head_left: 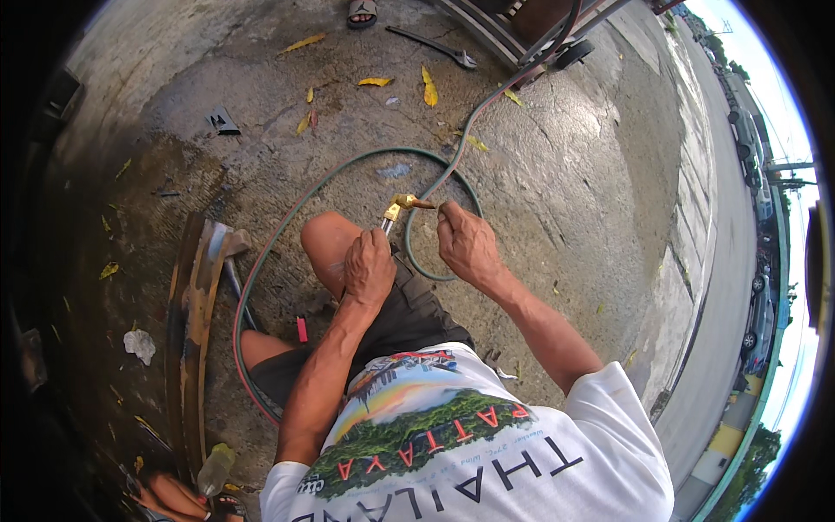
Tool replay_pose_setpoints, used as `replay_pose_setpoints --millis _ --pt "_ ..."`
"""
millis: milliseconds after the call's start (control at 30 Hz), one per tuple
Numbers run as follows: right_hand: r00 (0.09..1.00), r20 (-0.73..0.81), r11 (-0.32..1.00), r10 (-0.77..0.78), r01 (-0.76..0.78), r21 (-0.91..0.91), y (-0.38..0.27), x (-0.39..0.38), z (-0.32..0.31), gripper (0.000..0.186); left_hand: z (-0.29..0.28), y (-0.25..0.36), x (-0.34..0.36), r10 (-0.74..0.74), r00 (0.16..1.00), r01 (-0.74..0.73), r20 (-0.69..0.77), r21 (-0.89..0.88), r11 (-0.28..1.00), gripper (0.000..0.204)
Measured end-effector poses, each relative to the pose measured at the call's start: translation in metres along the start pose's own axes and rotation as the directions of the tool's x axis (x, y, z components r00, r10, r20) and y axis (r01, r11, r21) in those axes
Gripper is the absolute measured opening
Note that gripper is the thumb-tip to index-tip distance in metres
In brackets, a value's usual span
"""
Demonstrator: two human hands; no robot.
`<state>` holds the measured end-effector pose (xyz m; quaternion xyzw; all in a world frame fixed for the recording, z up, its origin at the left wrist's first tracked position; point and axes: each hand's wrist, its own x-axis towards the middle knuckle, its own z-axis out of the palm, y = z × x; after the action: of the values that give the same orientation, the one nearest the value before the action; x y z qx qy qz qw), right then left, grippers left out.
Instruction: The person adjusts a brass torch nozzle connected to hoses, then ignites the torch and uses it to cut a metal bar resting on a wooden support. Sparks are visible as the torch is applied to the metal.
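My left hand is wrapped round the chrome shaft of a cutting torch, whose brass head and copper tip point right. My right hand has thumb and forefinger pinched at the end of the tip; whatever is between them is too small to make out. My bare knee is under the left side of the torch. A paired green and red hose loops over the concrete around me. A small pink object lies beside my left forearm.
Long rusty metal bars, a hammer and a plastic bottle lie left. A wrench, wheeled cart and another person's sandalled foot are at top, another's limbs bottom left. Parked cars line the road right.
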<state>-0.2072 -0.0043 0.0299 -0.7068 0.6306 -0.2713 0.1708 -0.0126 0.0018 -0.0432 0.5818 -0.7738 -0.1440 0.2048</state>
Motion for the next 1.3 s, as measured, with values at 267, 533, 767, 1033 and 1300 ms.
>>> replay_pose_setpoints --millis 267,533,767,1033,1300 --pt "0.994 0.055 0.996 0.093 -0.093 -0.007 -0.001 0.012 0.001 0.014 -0.002 -0.003 0.007 0.081 0.994 -0.08 -0.07 0.025 0.997 0.017" --pt "0.998 0.042 0.984 -0.048 0.055 -0.169 0.0 0.015 0.004 0.011 -0.002 -0.003 0.006 0.051 0.998 -0.051 -0.03 -0.022 0.998 0.028" --pt "0.994 0.104 0.978 -0.027 0.048 -0.202 0.009 0.02 0.004 0.012 -0.001 -0.003 0.006 0.015 1.0 -0.015 0.011 -0.021 1.0 0.036" --pt "0.995 0.085 0.985 -0.046 0.059 -0.163 0.012 0.022 0.007 0.013 0.002 -0.005 0.006 0.01 0.999 -0.01 0.031 -0.012 1.0 0.036" --pt "0.997 0.066 0.999 0.037 -0.036 -0.019 0.01 0.031 0.002 0.016 -0.003 -0.002 0.008 0.091 0.993 -0.089 -0.071 0.037 0.995 0.015"
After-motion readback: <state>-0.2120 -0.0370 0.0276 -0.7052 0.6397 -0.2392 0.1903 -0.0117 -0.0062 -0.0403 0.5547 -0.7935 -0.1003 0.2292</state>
